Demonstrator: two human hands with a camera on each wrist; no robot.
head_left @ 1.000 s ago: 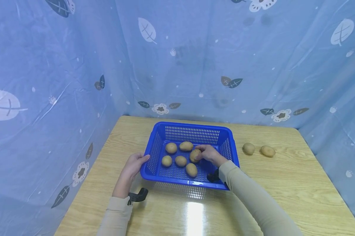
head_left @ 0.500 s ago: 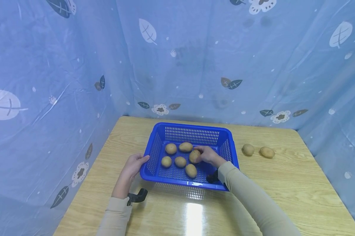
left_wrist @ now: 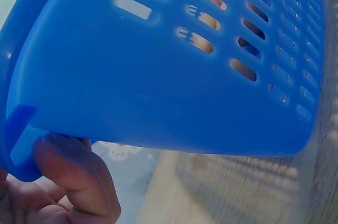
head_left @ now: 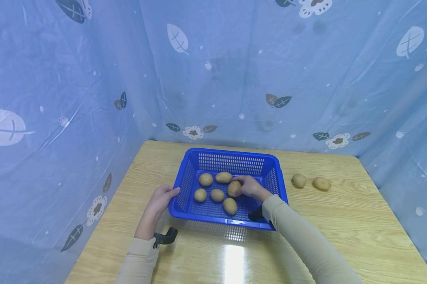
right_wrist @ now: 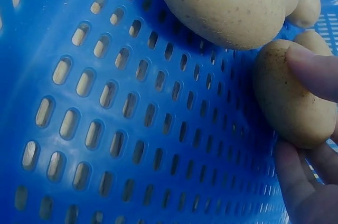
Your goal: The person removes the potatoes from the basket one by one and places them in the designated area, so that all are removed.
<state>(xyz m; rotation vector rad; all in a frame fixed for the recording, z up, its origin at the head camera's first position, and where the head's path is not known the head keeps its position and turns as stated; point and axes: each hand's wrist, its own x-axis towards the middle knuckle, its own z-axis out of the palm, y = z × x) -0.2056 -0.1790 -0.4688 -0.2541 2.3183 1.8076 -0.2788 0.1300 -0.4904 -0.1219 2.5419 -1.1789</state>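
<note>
A blue slotted basket [head_left: 231,152] stands on the wooden table [head_left: 341,221] and holds several potatoes. My right hand [head_left: 248,186] reaches into it and grips one potato [head_left: 234,188] near the right wall. In the right wrist view its fingers [right_wrist: 298,187] curl round that potato [right_wrist: 285,102], low over the basket floor [right_wrist: 105,102]; a second potato [right_wrist: 222,2] lies just beyond. My left hand [head_left: 160,199] grips the basket's left rim, fingers [left_wrist: 74,182] tucked under the lip [left_wrist: 16,129].
Two loose potatoes [head_left: 299,180] [head_left: 321,183] lie on the table right of the basket. Blue leaf-patterned sheeting [head_left: 75,118] closes in the table at the back and on both sides. Bare tabletop shows in front of the basket.
My right hand with its potato has shifted slightly left inside the basket. The left hand and the basket have stayed put.
</note>
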